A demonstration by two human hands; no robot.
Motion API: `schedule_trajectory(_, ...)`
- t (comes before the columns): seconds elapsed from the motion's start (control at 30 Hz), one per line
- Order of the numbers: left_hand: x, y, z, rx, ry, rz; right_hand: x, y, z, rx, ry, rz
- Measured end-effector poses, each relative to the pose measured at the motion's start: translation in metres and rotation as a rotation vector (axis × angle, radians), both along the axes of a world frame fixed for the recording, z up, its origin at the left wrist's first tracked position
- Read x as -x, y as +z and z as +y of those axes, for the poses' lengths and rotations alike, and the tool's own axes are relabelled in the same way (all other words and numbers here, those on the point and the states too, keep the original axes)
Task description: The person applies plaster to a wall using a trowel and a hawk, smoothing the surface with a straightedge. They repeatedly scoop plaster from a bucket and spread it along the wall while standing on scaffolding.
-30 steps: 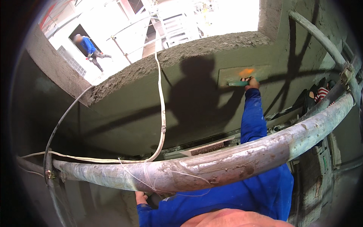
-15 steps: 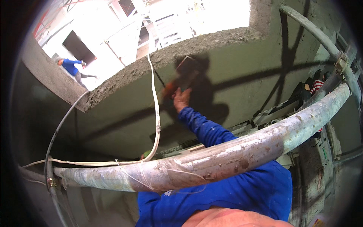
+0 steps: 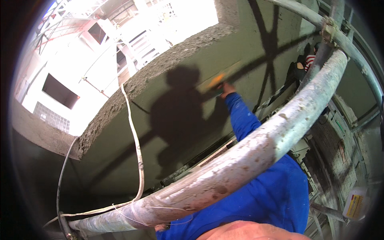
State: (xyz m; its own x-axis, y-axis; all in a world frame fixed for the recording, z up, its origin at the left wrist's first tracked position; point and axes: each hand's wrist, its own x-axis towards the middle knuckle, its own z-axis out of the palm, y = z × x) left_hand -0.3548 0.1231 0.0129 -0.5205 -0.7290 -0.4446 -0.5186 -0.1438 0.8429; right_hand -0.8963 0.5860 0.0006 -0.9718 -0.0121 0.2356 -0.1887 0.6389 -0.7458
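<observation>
My right hand (image 3: 228, 89), at the end of a blue sleeve, reaches beyond the scaffold pipe to the wall. It is closed around a plastering trowel (image 3: 216, 81), whose orange part is smeared by motion. The trowel lies against the grey-green plastered wall (image 3: 236, 52), below the rough edge of the opening. Of my left hand (image 3: 162, 227), only a bit of skin shows under the pipe near the lower edge; its fingers are hidden, so I cannot tell what they hold.
A mortar-spattered scaffold pipe (image 3: 240, 168) crosses in front of my chest, clamped by a coupler (image 3: 329, 30). A white cable (image 3: 134, 136) hangs from the rough sill (image 3: 168, 60). A person in striped clothing (image 3: 309, 62) is at the right. A white container (image 3: 354, 204) stands lower right.
The view has turned and shifted. My right hand and trowel have moved rightward along the wall. My left hand now shows lower, beneath the pipe. The person in blue outside has left view.
</observation>
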Motion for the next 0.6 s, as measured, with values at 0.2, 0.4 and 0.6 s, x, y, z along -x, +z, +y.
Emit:
schedule_trajectory(0.2,0.026,0.018,0.004,0.052,-0.188,0.027,-0.006,0.063,-0.052,1.65,-0.055,-0.066)
schedule_trajectory(0.4,0.033,0.036,0.007,-0.068,-0.142,-0.1,0.046,0.029,0.043,1.675,-0.411,-0.185)
schedule_trajectory(0.6,0.078,0.053,0.021,0.0,-0.323,-0.095,-0.097,-0.162,-0.042,1.316,-0.271,-0.666)
